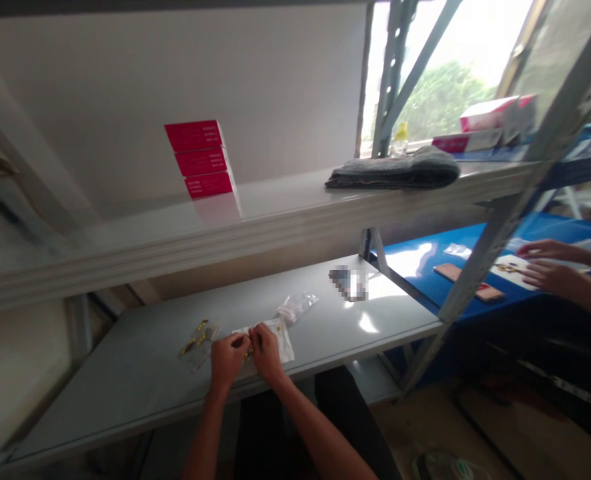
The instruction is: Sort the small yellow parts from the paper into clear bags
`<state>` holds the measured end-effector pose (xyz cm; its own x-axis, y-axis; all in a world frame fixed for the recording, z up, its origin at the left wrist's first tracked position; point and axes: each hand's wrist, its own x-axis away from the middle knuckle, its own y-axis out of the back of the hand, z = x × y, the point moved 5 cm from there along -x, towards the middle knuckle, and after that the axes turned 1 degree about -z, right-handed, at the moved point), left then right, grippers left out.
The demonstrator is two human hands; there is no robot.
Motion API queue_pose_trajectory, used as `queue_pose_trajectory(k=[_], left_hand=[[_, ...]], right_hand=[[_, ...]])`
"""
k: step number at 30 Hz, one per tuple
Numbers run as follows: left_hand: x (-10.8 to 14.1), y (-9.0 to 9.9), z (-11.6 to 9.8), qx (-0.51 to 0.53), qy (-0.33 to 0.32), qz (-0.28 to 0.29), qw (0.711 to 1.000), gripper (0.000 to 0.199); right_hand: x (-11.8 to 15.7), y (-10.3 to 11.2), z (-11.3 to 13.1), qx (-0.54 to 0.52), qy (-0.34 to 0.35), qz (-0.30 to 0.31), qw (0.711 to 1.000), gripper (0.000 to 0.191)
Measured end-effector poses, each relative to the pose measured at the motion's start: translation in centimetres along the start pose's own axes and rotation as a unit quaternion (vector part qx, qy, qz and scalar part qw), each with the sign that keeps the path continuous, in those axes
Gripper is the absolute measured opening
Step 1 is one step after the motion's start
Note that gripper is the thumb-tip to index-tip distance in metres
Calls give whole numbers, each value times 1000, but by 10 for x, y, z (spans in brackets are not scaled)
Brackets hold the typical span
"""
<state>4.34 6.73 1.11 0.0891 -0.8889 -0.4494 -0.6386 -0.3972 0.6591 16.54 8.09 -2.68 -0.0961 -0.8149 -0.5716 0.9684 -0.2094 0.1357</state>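
My left hand point(228, 360) and my right hand point(266, 352) meet low in the middle of a pale grey shelf board point(125, 393). Their fingertips pinch together over a small gold piece point(248, 355), which is mostly hidden, at the edge of a whitish plastic bag point(280, 340). A crumpled clear bag point(295, 307) lies against that bag's far end. Left of my left hand, a flat clear bag point(199, 345) holds several gold pieces. Farther back lies a flat object point(348, 283), pixelated beyond recognition.
Above my hands runs a white shelf with stacked red boxes point(200, 158) and a folded grey cloth point(393, 170). Metal rack uprights point(490, 233) stand at right. Beyond them, a co-worker's hands point(548, 268) rest by papers and boards on a blue table point(425, 267).
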Motion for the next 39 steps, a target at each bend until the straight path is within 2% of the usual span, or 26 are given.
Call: queue_pose_trajectory(k=[3, 6, 10, 13, 15, 17, 19, 21, 23, 27, 30, 34, 39], left_hand=[[-5, 0, 5, -27, 18, -38, 999, 29], [-5, 0, 2, -63, 17, -79, 995, 25], [7, -3, -12, -35, -61, -109, 992, 21], [10, -6, -6, 52, -90, -97, 990, 24], [5, -7, 11, 99, -44, -94, 990, 30], [-3, -9, 31, 137, 25, -83, 987, 39], [-11, -13, 45, 183, 79, -49, 979, 44], [-17, -16, 51, 250, 110, -2, 962, 48], [-19, -16, 51, 325, 129, 17, 937, 54], [-17, -9, 55, 428, 171, -18, 887, 65], [-18, -5, 61, 452, 191, -43, 870, 65], [-26, 6, 61, 413, 169, -67, 892, 58], [-37, 16, 49, 334, 129, -50, 932, 50]], right_hand=[[2, 0, 1, 24, 6, -9, 1000, 27], [2, 2, -4, 26, -31, -47, 998, 25], [2, 7, -13, -82, -118, -96, 985, 9], [1, 8, -10, -169, -123, -75, 975, 12], [0, 9, -5, -189, -105, -51, 975, 6], [-1, 9, -1, -205, -94, -31, 974, 12], [-1, 9, -1, -230, -93, -20, 969, 16], [-2, 10, -3, -238, -91, -22, 967, 18], [-2, 12, -5, -203, -85, -40, 975, 19], [-2, 15, -11, -119, -100, -66, 986, 29], [-1, 14, -12, -113, -124, -54, 984, 31], [-2, 11, -9, -102, -96, -33, 990, 24], [-1, 8, -12, -50, -66, -33, 996, 36]])
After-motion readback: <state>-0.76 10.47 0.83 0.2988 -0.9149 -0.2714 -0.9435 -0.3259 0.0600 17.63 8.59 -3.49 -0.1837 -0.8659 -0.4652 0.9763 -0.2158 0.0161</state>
